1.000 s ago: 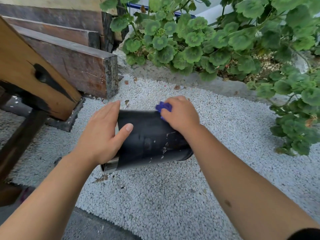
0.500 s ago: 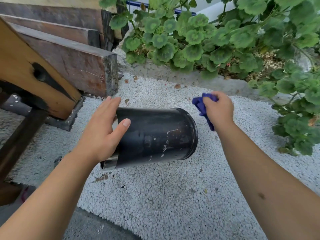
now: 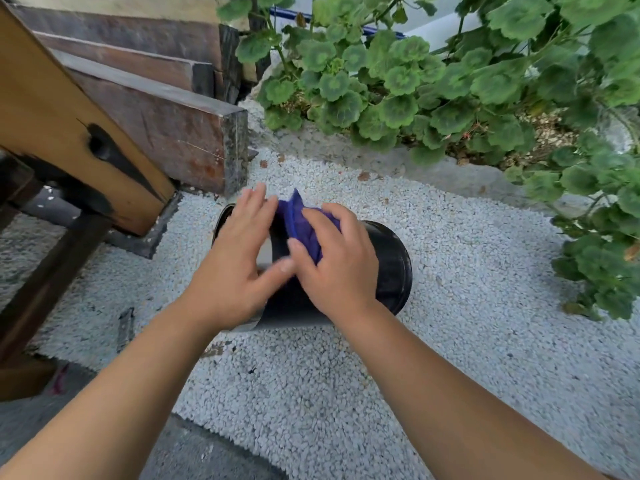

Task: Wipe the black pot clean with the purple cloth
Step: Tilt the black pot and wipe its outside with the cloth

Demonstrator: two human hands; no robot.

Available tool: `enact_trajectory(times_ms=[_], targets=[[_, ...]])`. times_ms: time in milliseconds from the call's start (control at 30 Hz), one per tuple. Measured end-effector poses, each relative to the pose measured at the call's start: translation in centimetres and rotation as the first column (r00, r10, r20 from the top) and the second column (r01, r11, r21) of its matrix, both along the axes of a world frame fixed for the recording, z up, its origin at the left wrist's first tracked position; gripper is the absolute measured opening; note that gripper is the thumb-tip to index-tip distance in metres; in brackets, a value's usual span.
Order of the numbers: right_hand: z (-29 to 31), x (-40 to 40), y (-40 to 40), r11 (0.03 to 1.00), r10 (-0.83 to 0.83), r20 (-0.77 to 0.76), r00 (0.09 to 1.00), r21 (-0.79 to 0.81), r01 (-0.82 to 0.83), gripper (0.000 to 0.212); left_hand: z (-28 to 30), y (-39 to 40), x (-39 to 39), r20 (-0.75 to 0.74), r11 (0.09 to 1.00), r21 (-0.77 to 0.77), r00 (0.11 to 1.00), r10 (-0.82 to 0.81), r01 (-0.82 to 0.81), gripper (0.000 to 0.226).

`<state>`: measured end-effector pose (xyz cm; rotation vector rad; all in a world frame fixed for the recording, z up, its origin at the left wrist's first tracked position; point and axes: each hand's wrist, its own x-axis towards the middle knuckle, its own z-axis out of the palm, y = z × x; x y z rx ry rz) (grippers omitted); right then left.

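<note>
- On the white gravel [image 3: 467, 341], at the middle of the view, the black pot [image 3: 391, 268] lies on its side; all positions below are given relative to it.
- Left of the pot: a tan wooden beam [image 3: 62, 133] slopes down toward the gravel, with dark stacked planks [image 3: 166, 129] behind it.
- On the pot's left end: the left hand [image 3: 235, 265] rests flat against the wall, fingers straight and together, thumb reaching across toward the other hand. Grip relaxed, nothing enclosed.
- On top of the pot, between the hands: the purple cloth [image 3: 301, 226], bunched, one corner standing up.
- On the pot's upper right: the right hand [image 3: 339, 265], fingers curled over the cloth, pressing it to the pot's wall. Some motion blur at the fingertips.
- Beyond and right of the pot: green leafy plants [image 3: 433, 81] behind a concrete kerb [image 3: 433, 171].
</note>
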<state>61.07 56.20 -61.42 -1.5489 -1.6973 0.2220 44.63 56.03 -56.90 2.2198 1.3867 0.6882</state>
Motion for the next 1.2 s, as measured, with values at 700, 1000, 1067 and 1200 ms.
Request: enact_trajectory(times_ms=[700,1000,1067,1200], targets=[[-5.8,10.1,1.4,0.701,-0.707,-0.463,0.534,-0.559,0.444,0.018,-1.7,-3.0,0.0,0.071,0.962,0.127,0.969,0.235,-0.243,0.073],[-5.4,11.2,1.0,0.592,-0.763,-0.625,0.165,-0.778,-0.210,0.011,-1.3,-2.9,-1.6,0.189,0.981,-0.194,0.980,0.062,-0.025,0.101],[-4.6,12.1,2.4,0.595,-0.725,-0.644,0.244,-0.764,-0.250,0.017,-1.0,-2.4,-1.2,0.261,0.974,-0.216,0.957,0.129,-0.072,0.097],[-2.5,13.2,5.8,0.603,-0.606,-0.599,0.523,-0.775,-0.190,0.014,0.3,-0.9,0.5,0.302,0.906,-0.304,0.873,0.384,-0.294,0.092]])
